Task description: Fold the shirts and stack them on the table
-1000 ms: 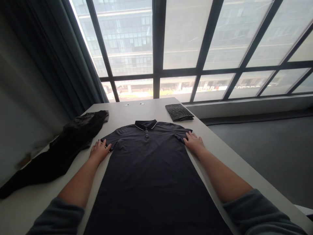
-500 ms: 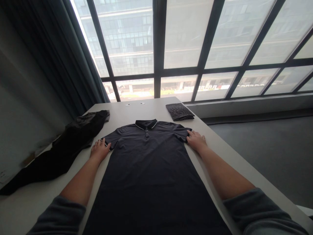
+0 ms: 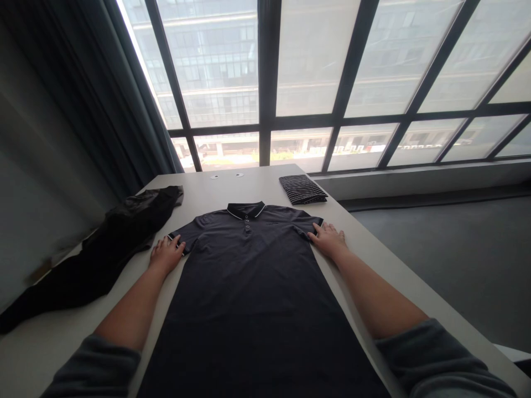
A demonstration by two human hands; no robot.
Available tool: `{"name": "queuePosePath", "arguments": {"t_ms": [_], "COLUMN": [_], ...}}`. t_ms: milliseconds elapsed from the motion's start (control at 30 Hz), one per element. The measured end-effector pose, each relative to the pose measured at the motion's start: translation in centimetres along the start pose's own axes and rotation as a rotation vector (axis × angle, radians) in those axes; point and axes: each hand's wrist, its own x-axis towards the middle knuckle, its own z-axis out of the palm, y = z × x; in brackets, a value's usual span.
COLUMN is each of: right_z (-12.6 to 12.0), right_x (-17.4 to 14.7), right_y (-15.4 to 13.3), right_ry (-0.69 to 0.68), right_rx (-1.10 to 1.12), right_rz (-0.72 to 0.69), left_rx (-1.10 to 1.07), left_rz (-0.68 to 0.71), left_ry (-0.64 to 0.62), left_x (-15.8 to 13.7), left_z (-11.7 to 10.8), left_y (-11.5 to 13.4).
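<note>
A dark grey polo shirt lies face up and spread out on the white table, its collar at the far end and its hem out of view below. My left hand rests at the left sleeve, fingers spread over the white-edged cuff. At the right sleeve, my right hand lies with its fingers apart, the thumb side touching the cuff. Both sleeves stretch outward, and the button placket runs down from the collar.
A folded striped garment sits at the table's far right. Along the left side lies a heap of dark clothing. The white table ends at a diagonal right edge above a grey floor. Windows and a curtain stand behind.
The fingers of my right hand have spread and shifted slightly at the right cuff. My left hand stays on the left sleeve. The whole view has moved a little.
</note>
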Motion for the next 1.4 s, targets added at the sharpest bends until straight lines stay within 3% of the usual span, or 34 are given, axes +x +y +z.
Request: {"name": "queuePosePath", "arguments": {"t_ms": [533, 933, 1067, 1233, 1400], "right_z": [0.1, -0.2, 0.0, 0.0, -0.2], "right_x": [0.0, -0.3, -0.1, 0.0, -0.2], "right_y": [-0.1, -0.2, -0.1, 0.0, -0.1], "right_ry": [-0.006, -0.004, 0.000, -0.008, -0.011], "right_rx": [-0.007, 0.028, 0.037, 0.046, 0.044], "right_rz": [0.002, -0.001, -0.013, -0.016, -0.020], "left_rx": [-0.166, -0.359, -0.383, -0.377, -0.301], "left_rz": [0.036, 0.038, 0.064, 0.198, 0.489], "left_ry": [0.098, 0.251, 0.287, 0.285, 0.198], "left_x": [1.3, 2.8, 3.4, 3.9, 1.8], "left_z": [1.4, -1.4, -3.4, -5.8, -6.8], "left_y": [-0.8, 0.5, 2.1, 5.7, 10.4]}}
